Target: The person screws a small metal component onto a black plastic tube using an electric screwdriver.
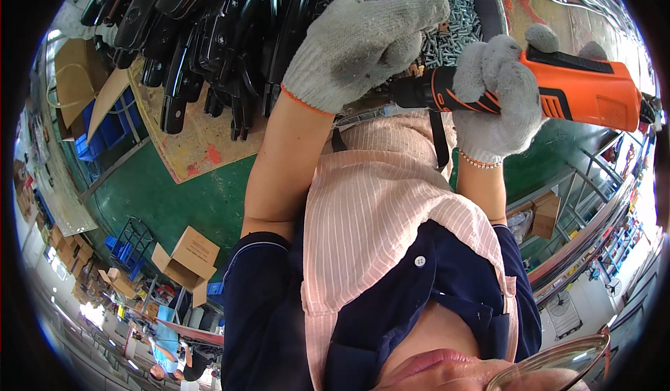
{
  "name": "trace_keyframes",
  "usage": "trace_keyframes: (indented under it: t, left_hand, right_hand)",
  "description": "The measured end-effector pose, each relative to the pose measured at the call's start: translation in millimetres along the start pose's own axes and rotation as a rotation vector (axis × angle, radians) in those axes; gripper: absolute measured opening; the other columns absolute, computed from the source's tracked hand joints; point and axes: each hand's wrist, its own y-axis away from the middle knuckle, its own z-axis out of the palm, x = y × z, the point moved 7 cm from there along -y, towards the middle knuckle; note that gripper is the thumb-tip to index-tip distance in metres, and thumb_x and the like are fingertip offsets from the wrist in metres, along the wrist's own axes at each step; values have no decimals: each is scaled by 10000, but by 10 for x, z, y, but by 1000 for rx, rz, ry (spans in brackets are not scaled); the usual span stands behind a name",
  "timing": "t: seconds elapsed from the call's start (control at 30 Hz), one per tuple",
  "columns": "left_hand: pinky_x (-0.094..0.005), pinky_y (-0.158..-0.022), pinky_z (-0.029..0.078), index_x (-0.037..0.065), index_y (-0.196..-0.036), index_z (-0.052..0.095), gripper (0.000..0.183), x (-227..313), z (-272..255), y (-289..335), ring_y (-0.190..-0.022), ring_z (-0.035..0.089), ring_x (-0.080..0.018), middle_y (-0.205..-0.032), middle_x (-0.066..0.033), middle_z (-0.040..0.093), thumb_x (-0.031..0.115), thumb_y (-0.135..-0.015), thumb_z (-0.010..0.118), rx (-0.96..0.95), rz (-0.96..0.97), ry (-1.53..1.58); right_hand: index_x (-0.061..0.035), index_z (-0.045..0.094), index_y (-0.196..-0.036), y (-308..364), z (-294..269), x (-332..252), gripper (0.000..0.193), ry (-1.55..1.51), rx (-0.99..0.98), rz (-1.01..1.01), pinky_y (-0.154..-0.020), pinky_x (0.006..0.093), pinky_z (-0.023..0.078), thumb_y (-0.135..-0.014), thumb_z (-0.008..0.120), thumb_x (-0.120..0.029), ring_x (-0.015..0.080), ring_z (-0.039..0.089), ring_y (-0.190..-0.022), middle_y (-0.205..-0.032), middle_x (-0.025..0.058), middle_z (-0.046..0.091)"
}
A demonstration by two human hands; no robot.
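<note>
My right hand [497, 105], in a grey knit glove, grips an orange and black power screwdriver [558, 92] held level, its tip pointing left. My left hand [363, 42], also gloved, is closed around something small right at the tool's tip; my fingers hide what it is. Just beyond both hands lies a tray of silver screws [457, 14]. A pile of black metal parts [209, 35] covers the bench to the left of my left hand.
Cardboard sheets [202, 139] lie under the black parts. The green floor [188, 202] holds open cardboard boxes [187, 258] and blue crates [105, 129]. Metal racking [593, 195] stands at the right. My pink striped apron [391, 216] fills the middle.
</note>
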Motion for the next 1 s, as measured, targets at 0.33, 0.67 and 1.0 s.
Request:
trace_keyframes:
  t: [0.33, 0.67, 1.0]
  left_hand:
    - [-202, -399, 389, 83, -1444, 349, 595, 7, 34, 4, -469, 470, -60, -773, -26, 595, 77, -934, 656, -50, 50, 22]
    - [-156, -365, 401, 107, -1059, 616, 536, -167, -153, 60, -476, 543, -68, -764, -42, 646, 617, -901, 571, 81, 4, -158]
    - [-183, -333, 339, 127, -1382, 465, 819, -77, -34, -70, -430, 468, -62, -776, -48, 645, 766, -886, 333, -31, 112, -236]
  right_hand:
    - [-39, 485, -1287, -141, 9, -302, 414, -5, 50, -161, -480, 275, 450, -880, 561, -33, 174, 438, -509, -851, 135, 544]
    - [-139, 531, -1206, -401, -19, -905, 324, -428, -62, -48, -516, 227, 447, -904, 579, -33, 87, 440, -563, -763, 8, 508]
    - [-71, 451, -1319, -190, -14, -533, 420, -58, -79, -156, -489, 265, 421, -915, 565, -65, 133, 426, -536, -727, 52, 469]
